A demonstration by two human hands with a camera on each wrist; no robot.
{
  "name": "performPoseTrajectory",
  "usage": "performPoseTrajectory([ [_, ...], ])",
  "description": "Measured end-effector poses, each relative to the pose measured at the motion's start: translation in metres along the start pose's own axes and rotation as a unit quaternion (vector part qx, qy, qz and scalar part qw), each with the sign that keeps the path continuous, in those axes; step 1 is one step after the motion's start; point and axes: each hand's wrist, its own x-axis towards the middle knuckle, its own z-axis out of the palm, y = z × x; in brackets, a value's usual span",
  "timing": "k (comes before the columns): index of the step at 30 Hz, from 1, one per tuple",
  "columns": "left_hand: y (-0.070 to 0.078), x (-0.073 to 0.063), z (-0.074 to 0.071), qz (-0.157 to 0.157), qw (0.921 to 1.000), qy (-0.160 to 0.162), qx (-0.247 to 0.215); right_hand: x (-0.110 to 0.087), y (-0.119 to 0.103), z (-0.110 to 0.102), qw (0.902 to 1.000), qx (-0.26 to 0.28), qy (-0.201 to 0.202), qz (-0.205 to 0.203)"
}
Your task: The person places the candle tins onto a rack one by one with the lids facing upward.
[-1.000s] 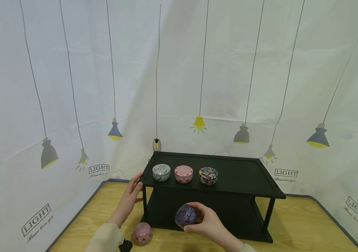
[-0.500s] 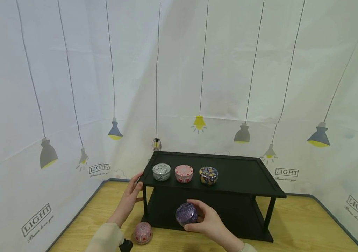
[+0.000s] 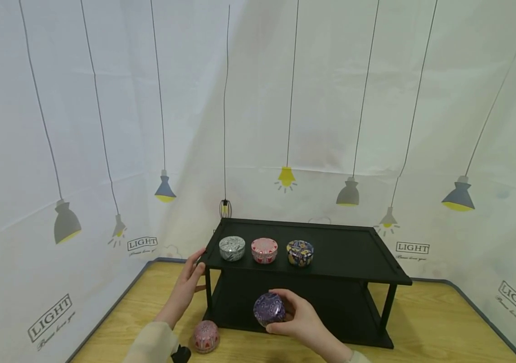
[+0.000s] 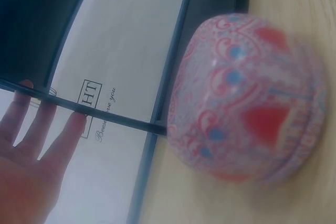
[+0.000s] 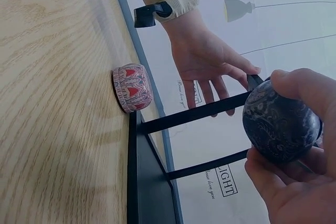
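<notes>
Left hand (image 3: pixel 187 277): thumb on the near-left corner of the black rack (image 3: pixel 344 247), other fingers extended by the front post (image 3: pixel 209 296); grips no tin. Loose pink tin (image 3: pixel 205 336): on the table (image 3: pixel 439 317), nearer than the left hand and slightly right of it. On top of the rack, running rightward from the left hand: grey-white tin (image 3: pixel 232 248), red-and-pink tin (image 3: pixel 264 250), navy-yellow tin (image 3: pixel 300 253), the last beyond the right hand (image 3: pixel 301 318). Purple tin (image 3: pixel 269 309): between the hands, raised in front of the rack, pinched between the right hand's thumb and fingers. Hands well apart. Handling, my judgement: light steadying from the left hand suffices; purple tin best gripped by its sides, level, clear of the rack's front edge.
</notes>
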Motion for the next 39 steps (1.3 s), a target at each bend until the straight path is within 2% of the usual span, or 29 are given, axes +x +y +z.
performPoseTrajectory([
  [10, -0.001, 0.0, 0.0, 0.0, 1.0, -0.003, -0.001, -0.003, -0.001, -0.003, 1.0, 0.0, 0.004, -0.005],
  [20, -0.001, -0.001, 0.001, 0.002, 1.0, -0.002, 0.001, -0.006, -0.002, -0.005, 0.9989, -0.043, 0.015, -0.007],
  [32, 0.0, -0.001, 0.001, 0.012, 0.9999, 0.004, 0.006, -0.01, -0.005, -0.009, 0.9997, -0.017, 0.014, -0.014],
  [39, -0.003, 0.001, 0.001, 0.002, 1.0, 0.008, 0.001, -0.011, -0.008, -0.011, 0.9998, 0.0, 0.014, -0.012],
])
